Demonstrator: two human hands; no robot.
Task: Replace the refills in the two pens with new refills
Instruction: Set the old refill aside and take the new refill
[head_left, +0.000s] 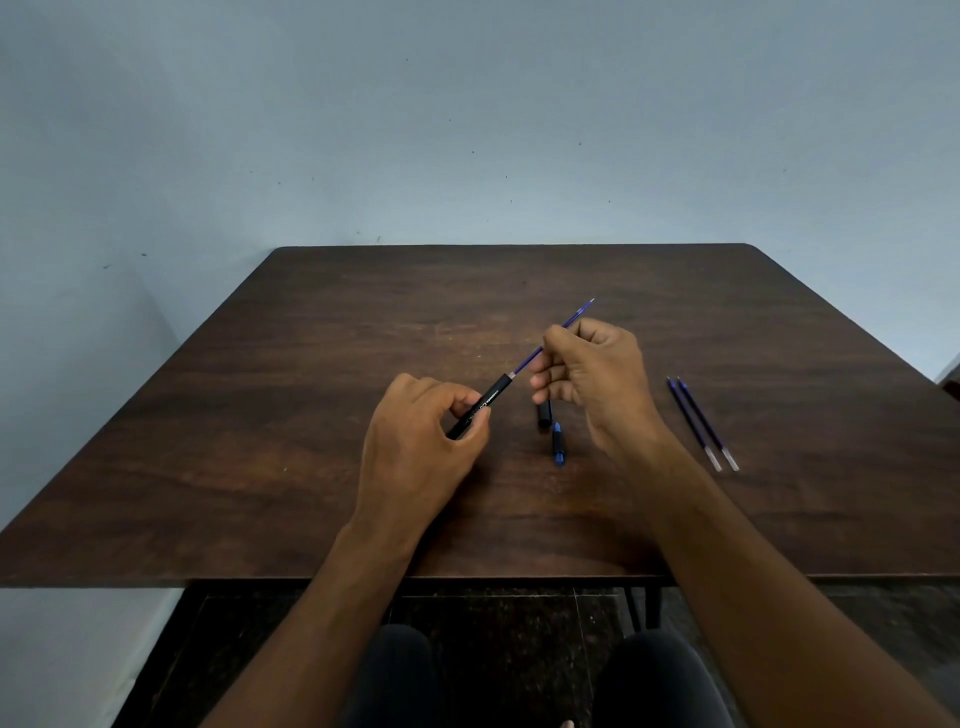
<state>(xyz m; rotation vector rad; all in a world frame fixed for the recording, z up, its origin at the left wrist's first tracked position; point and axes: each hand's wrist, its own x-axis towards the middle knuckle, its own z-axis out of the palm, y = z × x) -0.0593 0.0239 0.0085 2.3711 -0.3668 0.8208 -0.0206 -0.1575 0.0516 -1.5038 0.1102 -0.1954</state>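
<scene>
Pinching refill (540, 352) w/ R hand (587, 374) fingers, L hand (421, 441) fingers clamped on barrel (480, 408) above desk (311, 415); shared axis running 7-to-1 o'clock, refill half out, R at 1 o'clock end.

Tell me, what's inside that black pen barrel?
A blue refill sticks out of the black pen barrel, pinched by the right hand. The left hand holds the barrel. How far the refill reaches inside is hidden.

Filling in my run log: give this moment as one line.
left hand: grips pen barrel | right hand: pinches refill, partly inside barrel | two refills: on table
</scene>
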